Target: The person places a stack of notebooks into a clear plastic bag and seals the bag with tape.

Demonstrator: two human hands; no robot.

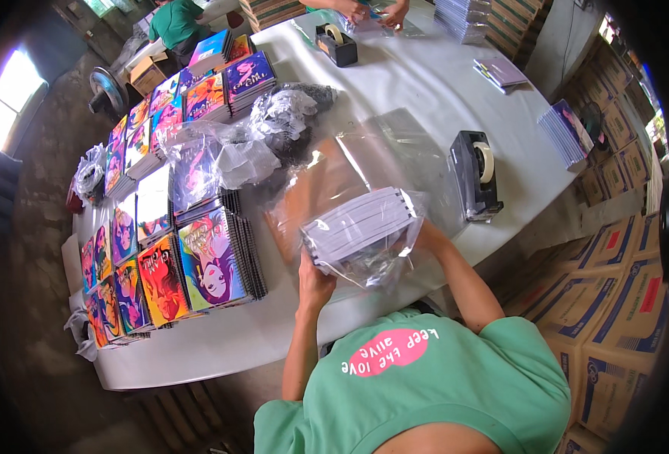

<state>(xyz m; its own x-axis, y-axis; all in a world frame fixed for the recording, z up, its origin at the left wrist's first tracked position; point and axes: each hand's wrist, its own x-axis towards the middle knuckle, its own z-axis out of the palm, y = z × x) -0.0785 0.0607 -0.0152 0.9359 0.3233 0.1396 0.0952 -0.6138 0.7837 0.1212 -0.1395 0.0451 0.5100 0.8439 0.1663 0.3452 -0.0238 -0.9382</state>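
Person's wearing a mint-green tee with short sleeves, a pink oval patch with white lettering near its chest, and both forearms bare below the sleeves.

A stack of notebooks is sitting inside a clear plastic bag, tilted with its white page edges showing, held up just above the white table's near edge.

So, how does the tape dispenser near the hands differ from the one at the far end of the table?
The near tape dispenser stands at the table's right edge beside the bagged stack of notebooks held by the left hand; the far tape dispenser sits by another person's hands. The near one looks larger in the picture and grey-black, the far one black. Both carry a pale tape roll.
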